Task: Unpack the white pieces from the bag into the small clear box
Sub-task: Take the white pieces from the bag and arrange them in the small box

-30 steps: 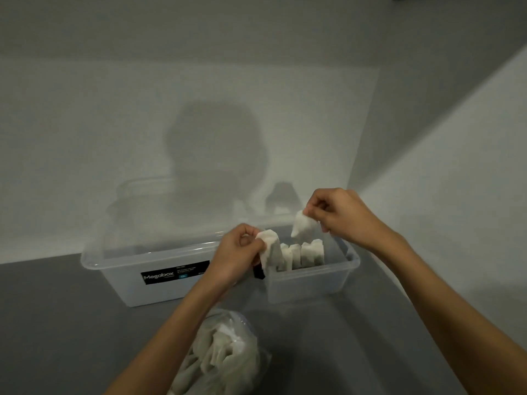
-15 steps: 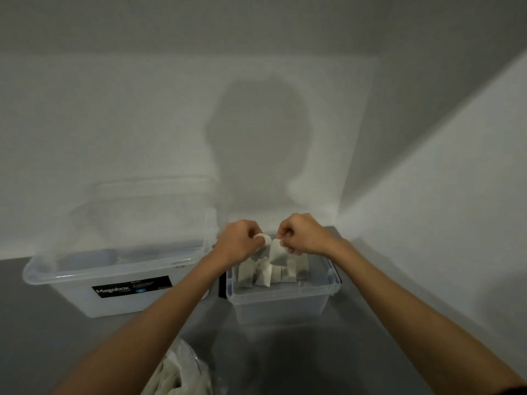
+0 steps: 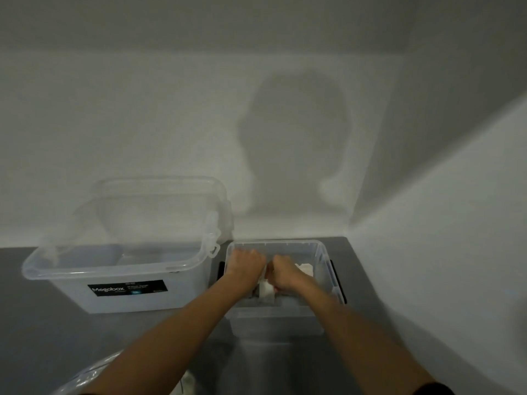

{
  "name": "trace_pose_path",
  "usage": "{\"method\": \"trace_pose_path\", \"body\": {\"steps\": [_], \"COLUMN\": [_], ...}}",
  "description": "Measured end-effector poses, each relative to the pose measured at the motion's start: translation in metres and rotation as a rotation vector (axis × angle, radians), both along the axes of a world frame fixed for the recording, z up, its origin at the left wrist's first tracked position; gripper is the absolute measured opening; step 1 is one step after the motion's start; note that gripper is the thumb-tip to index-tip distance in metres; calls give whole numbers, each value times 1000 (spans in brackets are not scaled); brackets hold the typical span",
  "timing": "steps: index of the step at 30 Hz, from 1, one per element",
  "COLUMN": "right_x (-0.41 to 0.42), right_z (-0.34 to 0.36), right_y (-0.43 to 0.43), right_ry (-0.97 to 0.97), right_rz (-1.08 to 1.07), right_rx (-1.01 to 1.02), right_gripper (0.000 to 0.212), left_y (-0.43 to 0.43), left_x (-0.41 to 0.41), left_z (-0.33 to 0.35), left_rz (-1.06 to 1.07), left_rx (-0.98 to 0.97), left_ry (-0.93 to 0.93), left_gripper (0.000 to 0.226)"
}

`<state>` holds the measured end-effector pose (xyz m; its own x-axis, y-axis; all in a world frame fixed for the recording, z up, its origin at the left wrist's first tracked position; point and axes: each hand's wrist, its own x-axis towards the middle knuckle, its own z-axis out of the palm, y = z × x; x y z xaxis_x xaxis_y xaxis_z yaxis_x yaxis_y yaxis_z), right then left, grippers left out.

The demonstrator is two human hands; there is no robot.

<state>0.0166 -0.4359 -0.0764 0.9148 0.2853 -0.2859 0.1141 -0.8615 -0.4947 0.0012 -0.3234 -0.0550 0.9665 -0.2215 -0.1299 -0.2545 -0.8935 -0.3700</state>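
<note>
- Both hands are down inside the small clear box (image 3: 323, 253), knuckles up and close together. It stands on the grey table (image 3: 42, 337), just right of the large Megabox tub (image 3: 119, 292).
- The right hand (image 3: 285, 273) is curled with its fingers closed on one of the white pieces (image 3: 266, 290), which shows just below its thumb side.
- The left hand (image 3: 246, 262) is curled too and touches the same white patch. Its fingers are hidden, so I cannot tell whether it grips a piece of its own.
- More white pieces lie in the box behind the right hand, and the rest sit in the plastic bag (image 3: 85, 377) at the near edge.
- The pieces look light, soft and a little squashy, probably not fragile or slippery. A light pinch at the top edge of each should do, easing it upright beside its neighbours.
- The thin box may slide under a firm push.
</note>
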Motion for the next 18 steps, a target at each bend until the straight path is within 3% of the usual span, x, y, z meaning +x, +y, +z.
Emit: {"method": "trace_pose_path", "body": {"steps": [4, 18], "right_x": [2, 1], "right_z": [-10, -8], "right_y": [4, 15], "right_ry": [-63, -134], "right_rz": [-21, 30], "right_rx": [-16, -179], "right_gripper": [19, 22], "left_y": [2, 9], "left_x": [-1, 1], "left_z": [-1, -11], "left_rz": [-35, -46], "left_rx": [165, 216], "left_ry": [-24, -19], "left_gripper": [12, 14]}}
